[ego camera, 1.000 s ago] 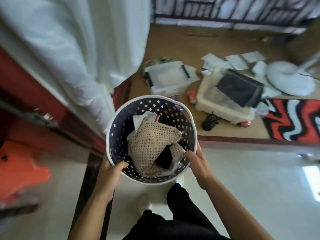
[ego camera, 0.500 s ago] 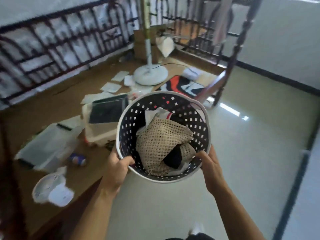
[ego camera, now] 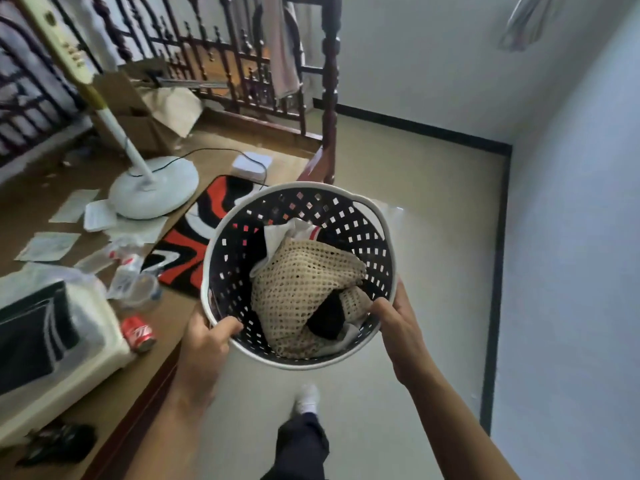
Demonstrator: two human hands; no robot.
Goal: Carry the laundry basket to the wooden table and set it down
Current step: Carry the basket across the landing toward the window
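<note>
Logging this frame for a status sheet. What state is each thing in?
laundry basket: held in the air, part full of clothes
left hand: gripping the basket rim
right hand: gripping the basket rim
red can: lying on its side
cardboard box: open

Soft, even daylight, moderately bright, no hard shadows. Pale glare patch on the floor (ego camera: pixel 391 211) just past the basket rim (ego camera: pixel 372 209); source itself out of frame. Right-hand wall (ego camera: pixel 571 237) reads cool blue-white, slightly washed. Basket interior dark, holes showing as bright specks. Strong wide-angle distortion: railing posts (ego camera: pixel 329 81) and fan pole (ego camera: pixel 114 123) lean and bow, the dark skirting line (ego camera: pixel 497 271) curves. Left edge soft and smeary, the box (ego camera: pixel 52 341) and papers (ego camera: pixel 48 245) blurred; bottom-left corner murky. Centre sharpest: mesh cloth (ego camera: pixel 298 289) weave resolves. Both hands, left hand (ego camera: pixel 207 344) and right hand (ego camera: pixel 401 327), evenly lit, mildly soft.
</note>
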